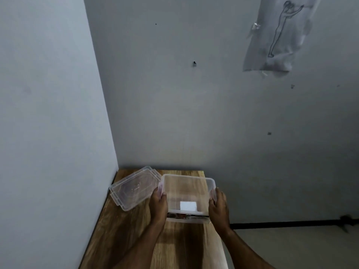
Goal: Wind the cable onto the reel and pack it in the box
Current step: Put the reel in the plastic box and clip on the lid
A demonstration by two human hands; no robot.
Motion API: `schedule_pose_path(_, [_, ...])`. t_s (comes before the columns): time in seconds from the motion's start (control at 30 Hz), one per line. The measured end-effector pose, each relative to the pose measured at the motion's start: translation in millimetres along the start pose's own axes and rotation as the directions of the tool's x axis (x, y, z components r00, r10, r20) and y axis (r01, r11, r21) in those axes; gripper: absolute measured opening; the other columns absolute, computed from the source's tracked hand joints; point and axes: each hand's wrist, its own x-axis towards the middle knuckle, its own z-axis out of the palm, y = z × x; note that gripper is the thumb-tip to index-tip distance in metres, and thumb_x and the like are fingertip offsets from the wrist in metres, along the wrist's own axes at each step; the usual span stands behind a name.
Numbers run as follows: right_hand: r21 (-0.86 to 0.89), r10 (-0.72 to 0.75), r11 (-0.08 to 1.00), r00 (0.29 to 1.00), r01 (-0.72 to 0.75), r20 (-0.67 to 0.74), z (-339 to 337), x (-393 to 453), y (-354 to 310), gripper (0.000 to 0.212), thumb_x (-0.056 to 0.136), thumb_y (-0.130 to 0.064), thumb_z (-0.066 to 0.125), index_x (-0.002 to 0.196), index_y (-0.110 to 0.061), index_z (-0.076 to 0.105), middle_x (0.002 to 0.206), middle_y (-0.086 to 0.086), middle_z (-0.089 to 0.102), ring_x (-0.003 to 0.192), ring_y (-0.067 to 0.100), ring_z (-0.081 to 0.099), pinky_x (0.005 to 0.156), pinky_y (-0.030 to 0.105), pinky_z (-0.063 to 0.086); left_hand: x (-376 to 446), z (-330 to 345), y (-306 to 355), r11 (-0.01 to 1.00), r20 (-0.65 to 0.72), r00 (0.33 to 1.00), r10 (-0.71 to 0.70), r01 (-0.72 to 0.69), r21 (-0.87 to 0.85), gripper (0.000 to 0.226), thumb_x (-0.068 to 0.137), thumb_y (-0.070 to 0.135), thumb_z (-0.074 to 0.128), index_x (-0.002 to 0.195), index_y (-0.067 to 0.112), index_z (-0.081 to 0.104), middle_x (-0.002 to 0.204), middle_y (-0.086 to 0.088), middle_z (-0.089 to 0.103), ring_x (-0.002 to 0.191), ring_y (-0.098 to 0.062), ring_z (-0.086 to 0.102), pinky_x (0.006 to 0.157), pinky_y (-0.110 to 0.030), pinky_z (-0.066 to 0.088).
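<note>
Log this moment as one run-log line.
left hand: gripping box left side | right hand: gripping right side | lid: off, left of box on table | cable, reel: not visible

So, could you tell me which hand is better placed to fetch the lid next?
Probably the left hand: the lid lies just beside it, left of the box; the right hand grips the far side.

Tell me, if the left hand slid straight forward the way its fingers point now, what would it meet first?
Probably the clear lid. The left hand grips the left side of the open box, fingers pointing forward; the lid's right edge lies just ahead on the table. Depth is unclear.
</note>
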Motion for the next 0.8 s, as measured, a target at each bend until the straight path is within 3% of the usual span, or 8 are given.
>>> schedule_pose_path(0.13, [-0.009,0.012,1.000,1.000,-0.012,0.006,-9.8,-31.4,1.1,0.044,0.100,-0.008,0.049,0.144,-0.009,0.043,0.138,0.002,0.047,0.123,0.019,0.054,0.102,0.047,0.052,-31.1,-12.7,-5.6,0.999,0.012,0.999,-0.035,0.035,0.038,0.042,0.106,0.008,0.047,0.148,0.012,0.051,0.136,-0.008,0.062,0.121,-0.028,0.061,0.090,-0.034,0.052])
schedule_pose_path(0.3, [-0.021,0.021,1.000,1.000,-0.021,0.013,-17.2,-67.3,2.6,0.046,0.100,-0.005,0.049,0.145,-0.007,0.042,0.137,0.000,0.045,0.123,0.017,0.051,0.105,0.041,0.048,-66.8,-31.1,-13.2,0.995,0.022,0.999,-0.040,0.037,0.094,0.042,0.105,0.007,0.047,0.146,0.011,0.052,0.131,-0.012,0.065,0.105,-0.018,0.061,0.071,-0.018,0.047])
schedule_pose_path(0.37, [-0.018,0.025,1.000,1.000,-0.025,0.015,-18.1,-80.3,3.1,0.045,0.100,-0.004,0.049,0.144,-0.008,0.042,0.132,-0.004,0.044,0.120,0.014,0.050,0.104,0.039,0.048,-79.0,-39.1,-15.8,0.995,0.021,0.999,-0.041,0.039,0.097,0.041,0.105,0.008,0.047,0.146,0.013,0.053,0.127,-0.010,0.067,0.102,-0.018,0.063,0.067,-0.019,0.048])
schedule_pose_path(0.43, [-0.023,0.026,0.999,0.999,-0.025,0.024,-16.5,-90.8,7.6,0.044,0.100,-0.006,0.049,0.144,-0.011,0.043,0.134,-0.003,0.046,0.123,0.016,0.052,0.104,0.045,0.050,-88.0,-45.5,-21.1,0.994,0.023,0.998,-0.053,0.051,0.100,0.037,0.106,0.011,0.047,0.142,0.014,0.055,0.122,-0.007,0.068,0.100,-0.018,0.064,0.067,-0.022,0.049])
schedule_pose_path(0.57, [-0.046,0.030,0.999,0.999,-0.029,0.025,-12.7,-107.8,12.0,0.041,0.100,-0.006,0.047,0.141,-0.009,0.046,0.136,0.005,0.049,0.125,0.021,0.053,0.105,0.046,0.048,-100.4,-58.1,-27.4,0.991,0.026,0.996,-0.086,0.083,0.104,0.043,0.104,0.008,0.048,0.147,0.015,0.052,0.129,-0.007,0.066,0.111,-0.022,0.063,0.085,-0.037,0.055])
schedule_pose_path(0.8, [-0.073,0.049,0.996,0.997,-0.044,0.063,-8.8,-118.9,18.8,0.051,0.098,0.004,0.042,0.148,-0.006,0.040,0.148,0.008,0.043,0.134,0.023,0.046,0.111,0.045,0.042,-109.6,-70.1,-34.2,0.985,0.059,0.988,-0.146,0.139,0.106,0.048,0.104,0.007,0.048,0.151,0.013,0.045,0.136,-0.013,0.062,0.121,-0.027,0.061,0.097,-0.044,0.054])
